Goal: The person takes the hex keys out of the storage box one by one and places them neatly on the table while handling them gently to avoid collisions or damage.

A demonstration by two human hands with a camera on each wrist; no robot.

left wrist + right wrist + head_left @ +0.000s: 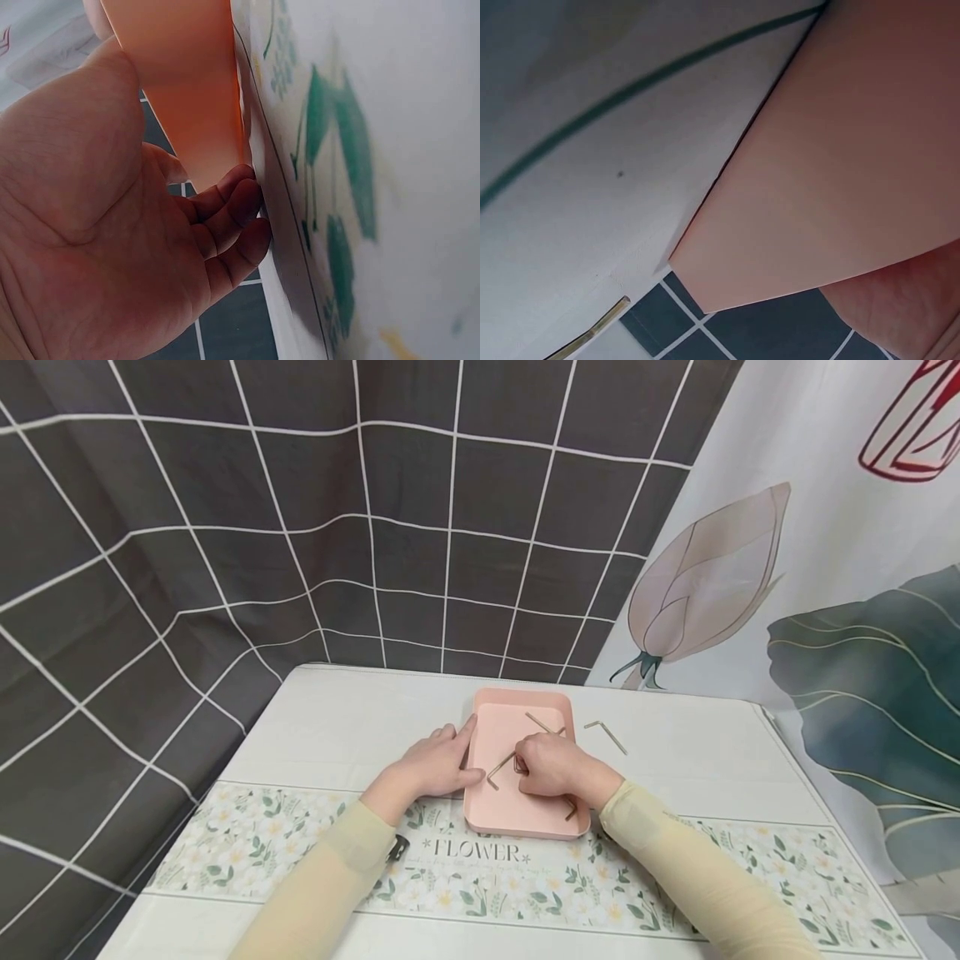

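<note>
Right hand inside pink tray among brass rods; left hand at the tray's side

The shallow rectangular pink tray [498, 814] stands on the desk [375, 727], which is covered in white with a printed floral band. The tray's long sides run roughly away from the person.

Governing relation, in this inspector's judgement: the thin brass-coloured L-shaped rod [502, 764] on the tray floor lies directly left of the fingers of the right hand [552, 764]. Its long arm runs obliquely, from near-left to far-right, and its upper end meets the outline of those fingers. Its bent corner sits just beside the thumb tip of the left hand [438, 762], so each hand is close to one end.

Right hand: fingers curled down within the tray. A small dark piece shows beneath them; whether they pinch it, or any rod, cannot be determined.

Left hand: not clenched. The thumb laps over the left rim, the remaining fingers lie loosely along the outer wall, and no rod is held.

Tray contents: besides the rod noted, a second brass-coloured rod [538, 722] lies slanted toward the far end, partly obscured by the right hand, and a short bent metal piece [572, 812] lies in the near right corner. An exact count is not possible.

Outside the tray: one loose brass-coloured L-shaped rod [613, 737] lies on the desk, right of the far half, apart from the wall.
</note>
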